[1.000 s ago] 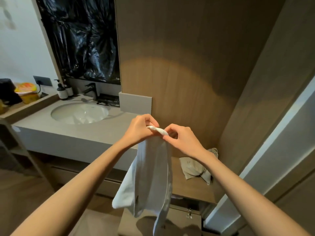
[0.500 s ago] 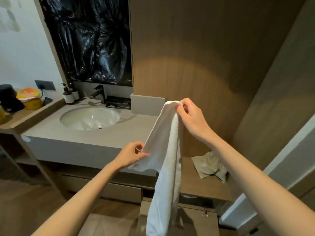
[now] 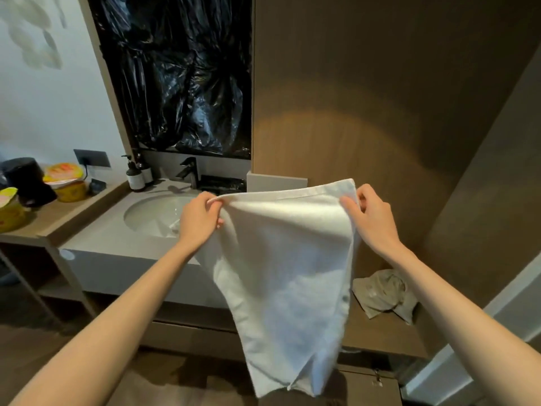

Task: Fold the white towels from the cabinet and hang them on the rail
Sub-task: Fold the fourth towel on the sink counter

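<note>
Ctr of frame: a white terry towel [image 3: 287, 259] held up flat by its top edge and hanging down to the btm of the frame, in front of a grey vanity counter [image 3: 117, 238]. The left hand [image 3: 199, 221] grips the top-left corner, fingers curled over the hem w/ thumb behind. The right hand [image 3: 371, 218] pinches the top-right corner between thumb and bent fingers.

Containers: a white oval sink basin [image 3: 146, 212] sits sunk in the counter, left of ctr; what lies inside cannot be told. Far left, on a wooden ledge, are two yellow round tubs w/ printed foil lids [image 3: 68, 183]; contents hidden, print too blurred to read. Behind the basin stands a dark pump bottle w/ white label [image 3: 135, 177]; label text too small to read.

Right of the towel, a crumpled grey-beige cloth [image 3: 383, 294] lies on a low wooden shelf. Upper ctr: crinkled black plastic sheeting [image 3: 181, 77] above a black tap [image 3: 188, 171].
</note>
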Available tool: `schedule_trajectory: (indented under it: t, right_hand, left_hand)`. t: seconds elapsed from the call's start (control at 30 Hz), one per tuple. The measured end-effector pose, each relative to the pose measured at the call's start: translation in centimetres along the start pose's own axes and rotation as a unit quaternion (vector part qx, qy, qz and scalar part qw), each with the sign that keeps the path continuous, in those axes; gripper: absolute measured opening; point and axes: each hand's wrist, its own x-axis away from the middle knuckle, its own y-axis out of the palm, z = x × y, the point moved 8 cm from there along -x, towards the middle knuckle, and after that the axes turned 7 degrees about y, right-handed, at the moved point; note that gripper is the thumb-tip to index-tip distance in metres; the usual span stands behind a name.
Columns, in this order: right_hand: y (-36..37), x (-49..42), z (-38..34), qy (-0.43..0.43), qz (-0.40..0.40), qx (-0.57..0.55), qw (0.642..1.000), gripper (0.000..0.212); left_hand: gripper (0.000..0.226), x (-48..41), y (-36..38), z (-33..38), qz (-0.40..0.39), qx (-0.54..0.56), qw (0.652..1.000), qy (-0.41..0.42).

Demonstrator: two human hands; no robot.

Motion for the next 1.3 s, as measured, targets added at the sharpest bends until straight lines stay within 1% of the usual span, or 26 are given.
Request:
schedule_trajectory:
  t: [0.1, 0.17, 0.2, 0.3, 0.4, 0.47, 0.53, 0.67, 0.87, 1.07, 1.2, 1.3]
  right_hand:
    - [0.0, -1.3, -0.3, 0.012, 0.034, 0.022, 0.999, 0.028]
    - [0.2, -2.5, -0.5, 0.010, 0.038, 0.027, 0.999, 0.026]
    - [0.4, -3.1, -0.6, 0.012, 0.036, 0.011, 0.999, 0.027]
    - [1.8, -4.8, -0.4, 0.047, 0.017, -0.090, 0.995, 0.028]
    - [3.6, -6.6, -0.9, 0.100, 0.014, -0.206, 0.973, 0.022]
    - [4.7, -8.4, -1.2, 0.119, 0.030, -0.241, 0.963, 0.019]
    - [5.8, -10.8, -1.3, 0.118, 0.056, -0.239, 0.962, 0.021]
    - [7.9, -15.7, -2.0, 0.101, 0.092, -0.234, 0.963, 0.018]
    - [10.3, -24.4, -2.6, 0.078, 0.156, -0.231, 0.957, 0.019]
    - [11.9, -32.8, -3.3, 0.069, 0.181, -0.231, 0.954, 0.019]
    - [12.0, -36.6, -3.7, 0.063, 0.197, -0.225, 0.952, 0.017]
    - [12.5, -38.3, -3.6, 0.069, 0.201, -0.218, 0.952, 0.014]
  left_hand:
    - [0.013, -2.6, -1.9, 2.3, 0.026, -0.107, 0.991, 0.081]
    - [0.014, -4.1, -2.8, 3.2, 0.043, -0.126, 0.985, 0.108]
    - [0.015, -4.8, -3.1, 3.5, 0.050, -0.127, 0.984, 0.119]
    - [0.016, -7.1, -3.6, 4.2, 0.055, -0.114, 0.978, 0.167]
    - [0.017, -9.8, -3.7, 4.3, 0.059, -0.115, 0.974, 0.184]
    - [0.017, -11.5, -3.8, 3.9, 0.065, -0.104, 0.974, 0.191]
    - [0.017, -13.4, -4.0, 3.4, 0.078, -0.092, 0.974, 0.192]
    - [0.017, -18.2, -3.7, 2.3, 0.093, -0.086, 0.973, 0.195]
    - [0.019, -28.1, -1.1, 1.3, 0.096, -0.071, 0.970, 0.212]
    - [0.022, -38.1, 1.3, 1.7, 0.100, -0.071, 0.966, 0.228]
    - [0.023, -42.5, 2.6, 1.8, 0.099, -0.054, 0.965, 0.237]
    - [0.026, -45.0, 3.8, 1.2, 0.094, -0.062, 0.967, 0.230]
